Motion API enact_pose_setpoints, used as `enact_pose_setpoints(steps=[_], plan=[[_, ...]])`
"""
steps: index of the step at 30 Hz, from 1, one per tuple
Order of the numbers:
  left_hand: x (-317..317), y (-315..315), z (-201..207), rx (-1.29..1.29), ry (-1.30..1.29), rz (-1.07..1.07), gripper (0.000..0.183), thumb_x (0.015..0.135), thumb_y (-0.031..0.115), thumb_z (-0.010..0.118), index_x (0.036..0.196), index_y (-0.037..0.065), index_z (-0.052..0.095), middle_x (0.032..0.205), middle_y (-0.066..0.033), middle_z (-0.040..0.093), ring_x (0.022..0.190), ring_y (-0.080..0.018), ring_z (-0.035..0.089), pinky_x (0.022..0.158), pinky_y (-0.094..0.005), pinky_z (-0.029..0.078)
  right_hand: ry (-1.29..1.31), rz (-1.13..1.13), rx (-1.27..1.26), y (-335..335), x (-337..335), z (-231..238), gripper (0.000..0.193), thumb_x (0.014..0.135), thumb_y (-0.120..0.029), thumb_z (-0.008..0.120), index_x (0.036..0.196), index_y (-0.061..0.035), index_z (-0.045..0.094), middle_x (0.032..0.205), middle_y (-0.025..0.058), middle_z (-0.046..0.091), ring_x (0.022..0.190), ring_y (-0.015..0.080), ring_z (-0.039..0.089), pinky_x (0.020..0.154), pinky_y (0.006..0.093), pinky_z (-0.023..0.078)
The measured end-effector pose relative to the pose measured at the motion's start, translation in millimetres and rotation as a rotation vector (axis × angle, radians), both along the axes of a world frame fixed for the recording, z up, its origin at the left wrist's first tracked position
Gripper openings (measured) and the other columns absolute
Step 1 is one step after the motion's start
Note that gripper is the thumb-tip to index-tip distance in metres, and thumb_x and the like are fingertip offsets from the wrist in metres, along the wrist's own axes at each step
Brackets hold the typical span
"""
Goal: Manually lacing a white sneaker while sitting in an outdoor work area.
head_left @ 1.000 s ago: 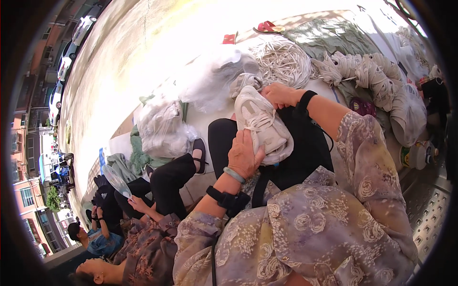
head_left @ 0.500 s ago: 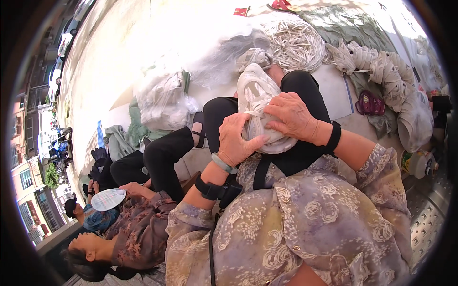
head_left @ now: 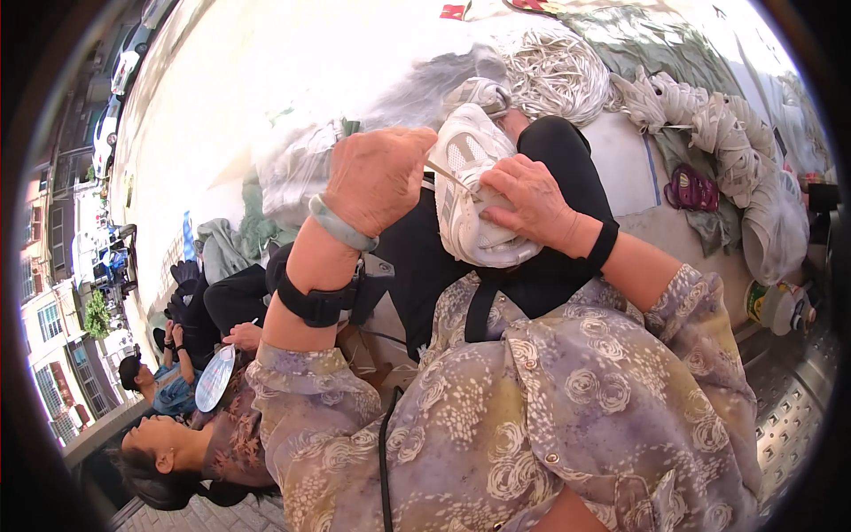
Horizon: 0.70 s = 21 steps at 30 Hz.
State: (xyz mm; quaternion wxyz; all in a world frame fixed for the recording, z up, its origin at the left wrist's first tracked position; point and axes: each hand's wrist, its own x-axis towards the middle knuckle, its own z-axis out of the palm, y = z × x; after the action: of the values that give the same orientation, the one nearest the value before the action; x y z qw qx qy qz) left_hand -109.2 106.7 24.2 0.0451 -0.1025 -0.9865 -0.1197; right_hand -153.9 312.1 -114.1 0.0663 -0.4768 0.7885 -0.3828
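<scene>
White, rounded, mesh-toed sneaker, long axis pointing toe-away, is being pressed by parted right hand; flat pale lace being pinched taut by left hand.

Relative to the preceding half second, the left hand has left the side of the white shoe and risen to the left, its fingers now drawing a length of lace straight between hand and shoe. The right hand, positioned beyond the shoe's far right side one second earlier, has been brought back onto the lacing area. At the left, the seated neighbour's pale oval fan has shifted from above the legs to beside the chest.
</scene>
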Motion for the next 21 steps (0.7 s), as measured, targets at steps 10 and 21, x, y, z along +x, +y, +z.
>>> enact_pose_setpoints(steps=[10,21], plan=[[58.2,40.1,-37.2,0.171,-0.668,0.216,0.079,0.077,0.069,0.052,0.105,-0.005,0.047,0.069,-0.0216,0.063,0.069,-0.0389,0.064,0.059,-0.0450,0.049,0.016,-0.012,-0.010,5.2,4.4,6.2,0.038,0.068,-0.018,0.071,0.102,-0.0089,0.056,0.097,0.0065,0.054,0.094,0.0271,0.052,0.077,0.0393,0.045],[82.5,61.1,-125.2,0.150,-0.369,0.243,0.073,0.080,0.033,0.062,0.125,-0.014,0.030,0.074,-0.0235,0.063,0.063,-0.0360,0.065,0.054,-0.0422,0.052,-0.099,-0.026,0.013,42.3,8.4,10.8,0.033,0.073,-0.014,0.070,0.102,-0.0035,0.057,0.098,0.0113,0.055,0.096,0.0310,0.053,0.081,0.0385,0.046]])
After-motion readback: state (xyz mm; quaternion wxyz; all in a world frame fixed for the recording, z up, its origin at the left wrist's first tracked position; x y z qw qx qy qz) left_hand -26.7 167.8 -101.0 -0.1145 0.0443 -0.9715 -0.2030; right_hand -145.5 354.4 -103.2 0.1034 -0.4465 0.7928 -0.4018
